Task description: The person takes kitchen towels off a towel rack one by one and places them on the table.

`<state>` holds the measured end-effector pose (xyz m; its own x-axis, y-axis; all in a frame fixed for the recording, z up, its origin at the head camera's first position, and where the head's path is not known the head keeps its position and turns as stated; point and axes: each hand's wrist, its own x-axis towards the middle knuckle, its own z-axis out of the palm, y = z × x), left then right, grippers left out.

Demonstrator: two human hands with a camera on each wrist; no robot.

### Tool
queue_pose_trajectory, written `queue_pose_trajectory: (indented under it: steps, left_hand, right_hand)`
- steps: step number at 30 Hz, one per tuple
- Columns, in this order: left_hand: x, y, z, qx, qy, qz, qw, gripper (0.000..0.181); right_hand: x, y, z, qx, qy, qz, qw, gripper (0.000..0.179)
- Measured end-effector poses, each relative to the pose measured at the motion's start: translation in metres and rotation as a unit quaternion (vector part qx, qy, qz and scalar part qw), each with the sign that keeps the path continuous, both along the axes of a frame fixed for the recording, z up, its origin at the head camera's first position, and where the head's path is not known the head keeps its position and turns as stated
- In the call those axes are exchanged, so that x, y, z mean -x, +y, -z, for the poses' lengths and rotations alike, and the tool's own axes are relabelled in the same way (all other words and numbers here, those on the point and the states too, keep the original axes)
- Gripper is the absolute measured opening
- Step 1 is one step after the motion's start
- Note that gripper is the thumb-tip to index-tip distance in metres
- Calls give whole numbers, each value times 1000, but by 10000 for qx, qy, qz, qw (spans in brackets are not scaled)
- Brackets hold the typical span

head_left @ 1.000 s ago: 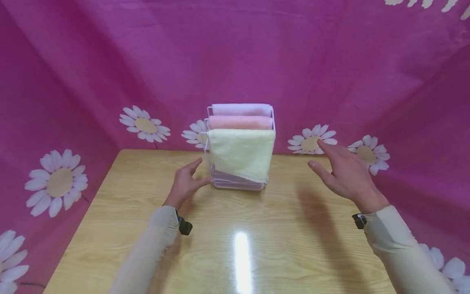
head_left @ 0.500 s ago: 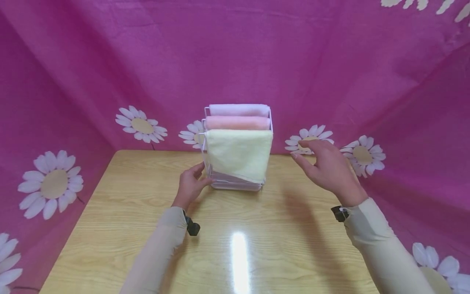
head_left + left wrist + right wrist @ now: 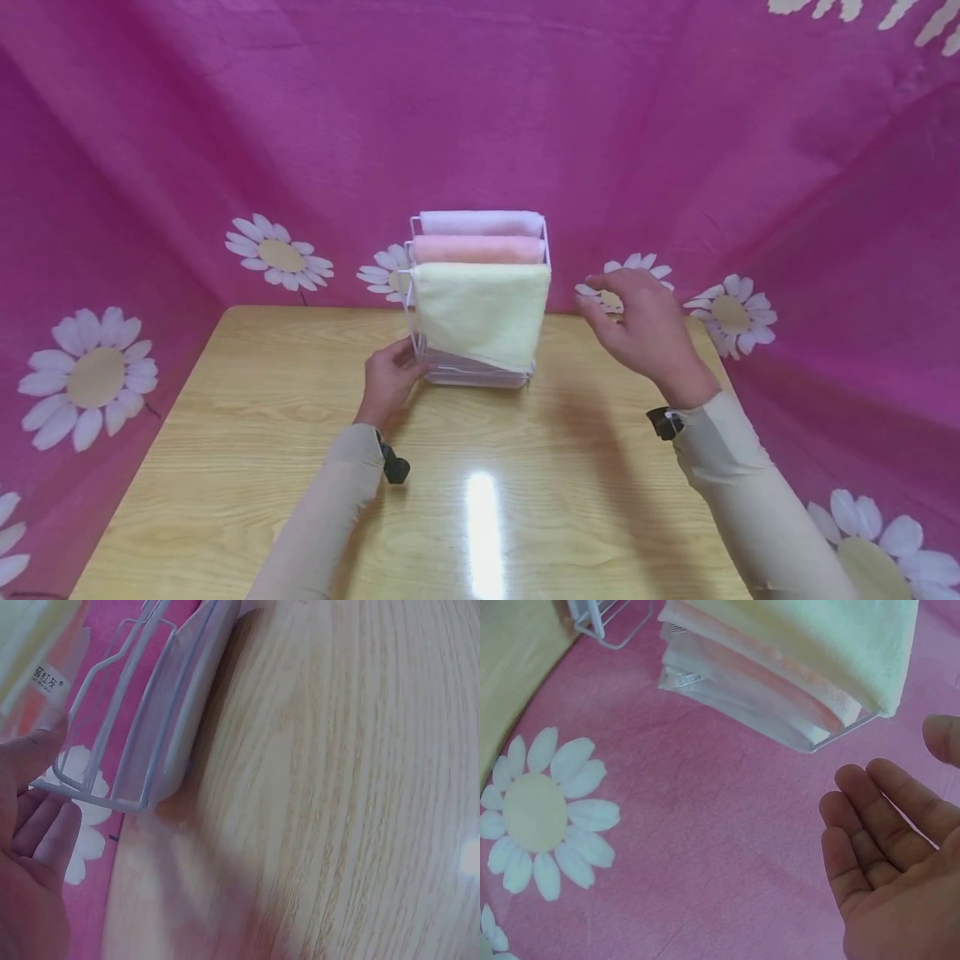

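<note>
A white wire towel rack (image 3: 407, 308) stands upright on the table, with three folded towels draped over its bars. The front one is a pale yellow towel (image 3: 482, 312); behind it hang a peach towel (image 3: 478, 249) and a whitish towel (image 3: 480, 222). My left hand (image 3: 387, 383) grips the rack's lower left side. In the left wrist view, thumb and fingers lie around the wire frame (image 3: 112, 801). My right hand (image 3: 643, 329) is raised to the right of the rack, holding nothing. Its fingers (image 3: 889, 814) are extended and apart from the towels in the right wrist view.
The wooden table (image 3: 300, 467) has its back edge close behind the rack. A pink cloth with daisies (image 3: 480, 108) hangs behind and at both sides. A bright light reflection (image 3: 483, 533) lies on the tabletop in front.
My left hand has moved in and taken hold of the rack's left side. The right hand has moved left, closer to the rack. The rack still stands on the table.
</note>
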<state>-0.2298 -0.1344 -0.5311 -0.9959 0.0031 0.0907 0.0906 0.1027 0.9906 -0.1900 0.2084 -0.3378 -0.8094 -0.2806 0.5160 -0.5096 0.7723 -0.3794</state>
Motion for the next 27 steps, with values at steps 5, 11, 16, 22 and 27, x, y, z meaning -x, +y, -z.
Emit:
queue_pose_trajectory:
  steps: [5, 11, 16, 22, 27]
  left_hand:
    - [-2, 2, 0, 14, 28, -84, 10000, 49]
    - [-2, 3, 0, 241, 120, -61, 9996, 42]
    - [-2, 4, 1, 225, 74, -56, 9997, 41]
    - [-1, 5, 1, 388, -11, -122, 9992, 38]
    - [-3, 5, -1, 471, -13, -166, 9987, 38]
  right_hand:
    - [7, -10, -3, 113, 41, -102, 9999, 26]
    - [16, -23, -6, 279, 264, -305, 9988, 22]
    - [21, -33, -9, 282, 278, -405, 9984, 23]
    - [27, -45, -13, 315, 281, -591, 9974, 26]
    - [32, -53, -15, 364, 379, -852, 9950, 26]
